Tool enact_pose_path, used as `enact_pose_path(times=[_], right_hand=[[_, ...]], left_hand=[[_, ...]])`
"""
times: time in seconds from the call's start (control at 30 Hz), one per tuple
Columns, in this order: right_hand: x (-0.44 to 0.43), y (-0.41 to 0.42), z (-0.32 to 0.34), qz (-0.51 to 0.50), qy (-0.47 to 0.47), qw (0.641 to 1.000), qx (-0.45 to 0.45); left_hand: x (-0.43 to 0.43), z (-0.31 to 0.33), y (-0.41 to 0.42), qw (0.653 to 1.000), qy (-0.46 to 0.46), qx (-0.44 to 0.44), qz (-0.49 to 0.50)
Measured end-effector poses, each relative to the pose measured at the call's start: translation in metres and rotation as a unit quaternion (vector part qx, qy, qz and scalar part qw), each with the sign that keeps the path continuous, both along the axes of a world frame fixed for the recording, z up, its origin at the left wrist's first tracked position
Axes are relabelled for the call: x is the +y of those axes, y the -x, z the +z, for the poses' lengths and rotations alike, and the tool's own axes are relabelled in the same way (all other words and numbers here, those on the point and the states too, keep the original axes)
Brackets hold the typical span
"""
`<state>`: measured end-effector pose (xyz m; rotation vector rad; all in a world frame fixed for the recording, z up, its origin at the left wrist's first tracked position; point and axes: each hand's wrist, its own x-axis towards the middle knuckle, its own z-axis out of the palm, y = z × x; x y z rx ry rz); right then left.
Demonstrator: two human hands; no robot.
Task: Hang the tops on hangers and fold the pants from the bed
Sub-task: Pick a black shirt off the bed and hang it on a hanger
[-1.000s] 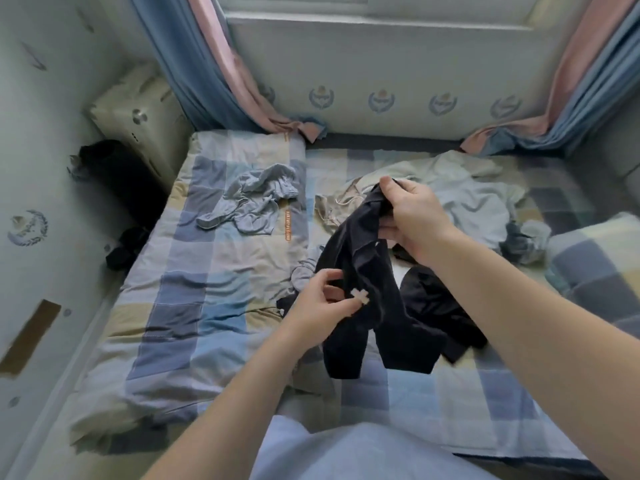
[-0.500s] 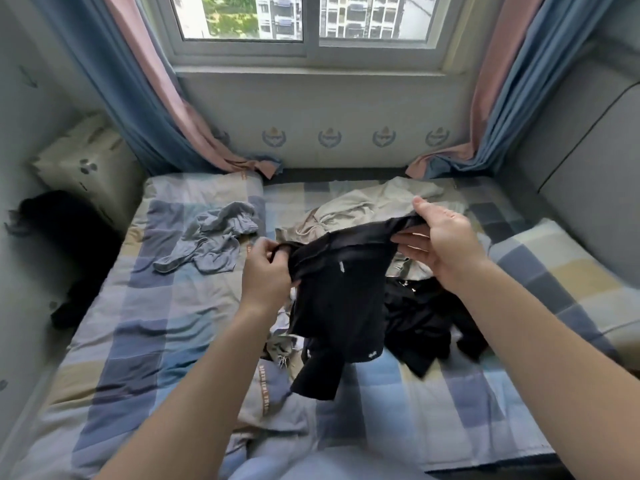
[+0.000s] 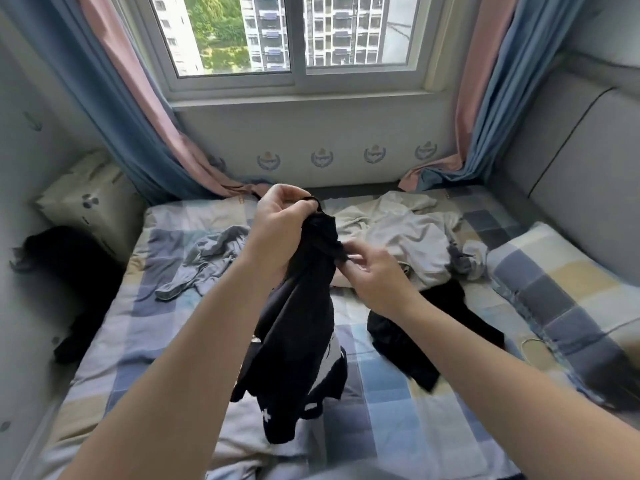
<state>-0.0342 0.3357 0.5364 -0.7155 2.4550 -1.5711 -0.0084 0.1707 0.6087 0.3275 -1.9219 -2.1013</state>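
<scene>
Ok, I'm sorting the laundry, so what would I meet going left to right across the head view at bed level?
From the far left: black heap → crumpled grey garment → black garment, gripped by the left hand and pinched by the right hand → pale beige top → checked pillow.

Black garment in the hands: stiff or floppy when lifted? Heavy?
Probably floppy: the black garment hangs limp and bunched from the left hand. Likely light: the right hand only pinches an edge. Its loose lower end may drag across the bed.
</scene>
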Motion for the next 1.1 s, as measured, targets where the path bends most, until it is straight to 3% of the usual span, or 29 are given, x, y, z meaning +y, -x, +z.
enact_pose_path(times=[0.17,0.3,0.5,0.6,0.73,0.83,1.0,1.1], right_hand=[[0.006,0.013,0.011,-0.044,0.034,0.998,0.017],[0.012,0.026,0.050,0.000,0.046,0.997,0.061],[0.007,0.038,0.088,0.054,0.107,0.991,-0.056],[0.013,0.045,0.100,0.067,0.115,0.987,-0.092],[0.033,0.055,0.097,0.089,0.066,0.991,-0.079],[0.055,0.063,0.082,0.099,-0.022,0.992,-0.078],[0.082,0.069,0.024,0.080,-0.128,0.981,-0.118],[0.093,0.064,-0.022,0.047,-0.138,0.978,-0.149]], left_hand=[[-0.026,-0.010,-0.002,0.997,0.071,-0.010,0.004],[-0.034,-0.033,-0.008,0.995,0.083,-0.050,0.018],[-0.009,-0.056,-0.011,0.973,0.175,-0.006,-0.151],[-0.002,-0.060,-0.009,0.974,0.135,-0.015,-0.182],[-0.002,-0.047,-0.001,0.989,0.105,0.016,-0.106],[-0.007,-0.032,0.000,0.994,0.090,0.041,-0.046],[-0.004,-0.008,0.001,0.993,0.076,0.080,-0.043],[-0.005,0.003,-0.001,0.992,0.076,0.102,-0.026]])
